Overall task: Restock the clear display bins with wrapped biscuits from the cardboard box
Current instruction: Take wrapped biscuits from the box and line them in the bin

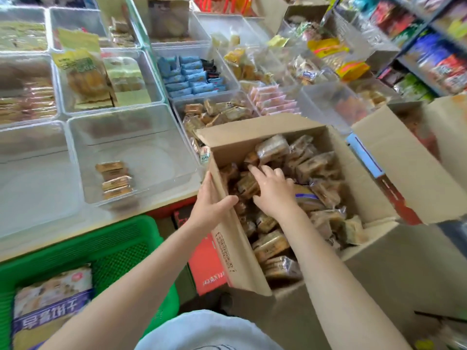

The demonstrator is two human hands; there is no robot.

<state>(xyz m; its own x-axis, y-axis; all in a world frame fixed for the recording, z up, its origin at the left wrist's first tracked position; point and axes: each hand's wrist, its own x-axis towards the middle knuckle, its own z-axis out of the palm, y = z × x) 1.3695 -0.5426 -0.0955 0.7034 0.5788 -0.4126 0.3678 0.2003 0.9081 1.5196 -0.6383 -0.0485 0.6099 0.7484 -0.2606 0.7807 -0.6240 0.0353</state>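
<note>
Shop bins; fingers [255, 170] touch biscuits [249, 185].

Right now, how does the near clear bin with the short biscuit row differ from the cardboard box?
The clear bin holds one short row of biscuits; the cardboard box is piled full. Bin biscuits lie aligned; box ones are jumbled. Both hands are at the box, none at the bin. Both hold brown wrapped biscuits.
</note>
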